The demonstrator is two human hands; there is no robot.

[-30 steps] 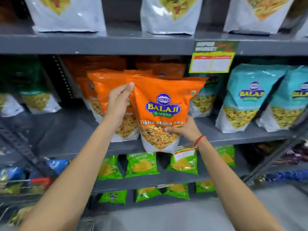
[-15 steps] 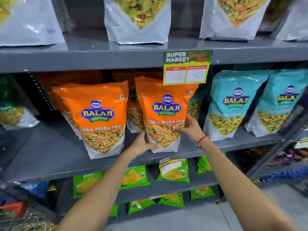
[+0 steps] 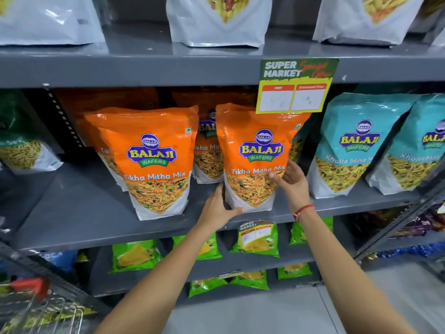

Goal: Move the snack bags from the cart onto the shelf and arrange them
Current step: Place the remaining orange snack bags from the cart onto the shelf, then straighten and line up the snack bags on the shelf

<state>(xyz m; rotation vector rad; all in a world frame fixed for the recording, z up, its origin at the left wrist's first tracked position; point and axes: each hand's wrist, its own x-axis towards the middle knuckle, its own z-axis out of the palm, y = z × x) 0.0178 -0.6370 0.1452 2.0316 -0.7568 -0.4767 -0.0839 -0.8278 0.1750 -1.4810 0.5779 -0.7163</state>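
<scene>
An orange Tikha Mitha Mix bag (image 3: pixel 255 131) stands upright on the grey middle shelf (image 3: pixel 79 208). My left hand (image 3: pixel 218 210) grips its bottom left corner. My right hand (image 3: pixel 292 182) lies against its lower right side, fingers on the front. A second orange bag (image 3: pixel 154 160) stands free to the left, a little nearer the shelf's front. More orange bags (image 3: pixel 208 150) stand behind the two. The wire cart (image 3: pixel 38 309) shows at the bottom left with bags inside.
Teal Khatta Mitha bags (image 3: pixel 351 145) stand to the right, a green-topped bag (image 3: pixel 21 150) at far left. A price tag (image 3: pixel 295 85) hangs from the upper shelf over the held bag's top. White bags fill the top shelf; small green packets (image 3: pixel 134 255) lie below.
The bag I held in front of the shelf now stands on it. My left hand dropped from the bag's top to its bottom left corner. The view moved closer.
</scene>
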